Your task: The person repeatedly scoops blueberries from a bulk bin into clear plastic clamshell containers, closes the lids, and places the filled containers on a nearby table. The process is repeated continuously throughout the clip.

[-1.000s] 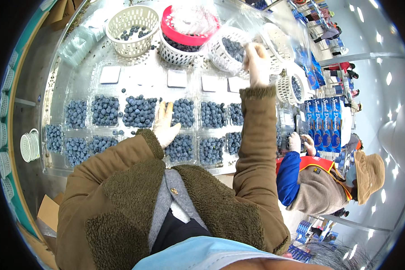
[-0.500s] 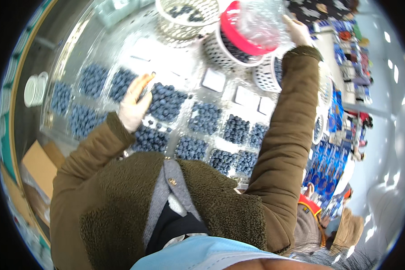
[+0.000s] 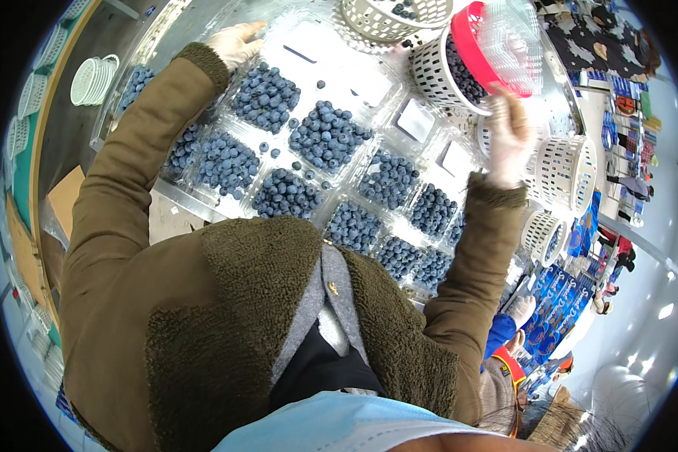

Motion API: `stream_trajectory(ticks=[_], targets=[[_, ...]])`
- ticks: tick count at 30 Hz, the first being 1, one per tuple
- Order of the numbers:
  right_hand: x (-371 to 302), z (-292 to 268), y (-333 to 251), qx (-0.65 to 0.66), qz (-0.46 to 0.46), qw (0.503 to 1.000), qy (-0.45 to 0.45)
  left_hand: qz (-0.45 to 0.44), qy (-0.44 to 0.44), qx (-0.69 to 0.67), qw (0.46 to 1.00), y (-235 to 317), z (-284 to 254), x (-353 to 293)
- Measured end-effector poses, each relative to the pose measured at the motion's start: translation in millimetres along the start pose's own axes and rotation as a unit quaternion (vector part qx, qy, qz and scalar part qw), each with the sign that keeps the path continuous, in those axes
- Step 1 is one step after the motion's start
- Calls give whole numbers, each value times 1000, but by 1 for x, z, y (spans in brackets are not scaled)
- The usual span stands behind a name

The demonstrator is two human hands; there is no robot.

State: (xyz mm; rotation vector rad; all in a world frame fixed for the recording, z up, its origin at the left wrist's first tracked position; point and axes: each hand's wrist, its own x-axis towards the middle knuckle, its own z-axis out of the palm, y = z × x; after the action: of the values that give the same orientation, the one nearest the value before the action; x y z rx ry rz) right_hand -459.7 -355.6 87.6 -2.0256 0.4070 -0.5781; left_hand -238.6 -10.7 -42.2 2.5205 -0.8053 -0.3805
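Since those clear clamshells (image 3: 518,45) look light and bendy, I'd pinch edges; left hand (image 3: 236,44) loosely spread, right hand (image 3: 511,139) can't tell.

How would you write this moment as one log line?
left hand: near blueberries | right hand: beside red basket, contact unclear | clear boxes: stacked in red basket

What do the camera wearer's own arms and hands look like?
The brown jacket sleeves are creased, ending in fuzzy dark-olive cuffs. The left hand and right hand seem thinly gloved in whitish material, though glare obscures detail.
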Motion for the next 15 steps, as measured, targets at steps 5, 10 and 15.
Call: stream_trajectory(ticks=[5, 10, 15], targets=[[-78, 67, 17, -101, 3, 982, -158, 51, 60, -264, 961, -30, 3, -3], [-108, 96, 31, -83, 98, 975, -184, 38, 253, -192, 947, -121, -15, 6], [-133, 88, 22, -48, 122, 979, -158, -62, 93, 80, 990, -121, -19, 28]])
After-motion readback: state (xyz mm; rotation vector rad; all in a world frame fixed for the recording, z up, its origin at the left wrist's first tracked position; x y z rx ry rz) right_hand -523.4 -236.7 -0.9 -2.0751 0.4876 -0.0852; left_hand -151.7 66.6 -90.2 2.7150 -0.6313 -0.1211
